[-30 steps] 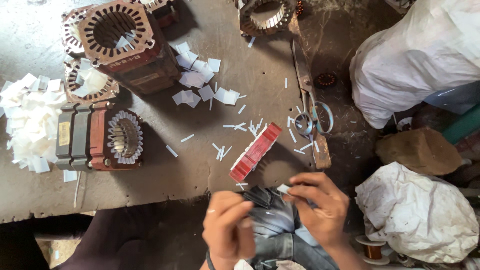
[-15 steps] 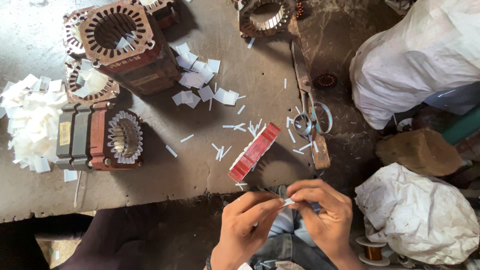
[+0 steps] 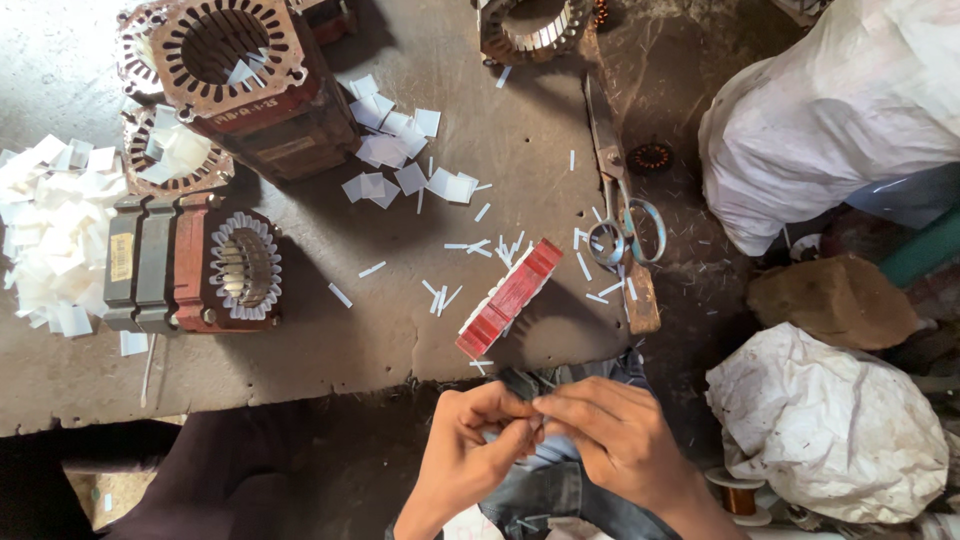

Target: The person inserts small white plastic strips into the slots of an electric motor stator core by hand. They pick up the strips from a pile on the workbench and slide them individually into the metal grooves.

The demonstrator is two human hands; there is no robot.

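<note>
Overhead, the desk [image 3: 400,330] fills most of the view: dark, scuffed, strewn with short white offcuts. Two white sacks [image 3: 830,110] sit at the right, one above the other, off the desk.

Upper left: a big stator [image 3: 235,70] stands on end, bore up, with white squares spread just beside it. Below it a second stator [image 3: 190,265] lies on its side, white liners showing in its slots. A paper pile [image 3: 50,235] touches it on the left.

Mid-desk: a red block [image 3: 510,297], tilted, near the front edge. Scissors [image 3: 620,190] lie to its right, handles toward the person.

Both hands are off the desk, below its front edge, over the lap. The left hand [image 3: 465,455] and right hand [image 3: 620,445] meet fingertip to fingertip. Each grip is clenched on one small piece [image 3: 538,428] between them; it is mostly hidden, so its shape cannot be told.

Judgement: the step in hand is fine fingertip work on that piece, pinched from both sides. Any further handling calls for a light, steady pinch so that the piece does not slip into the lap.
</note>
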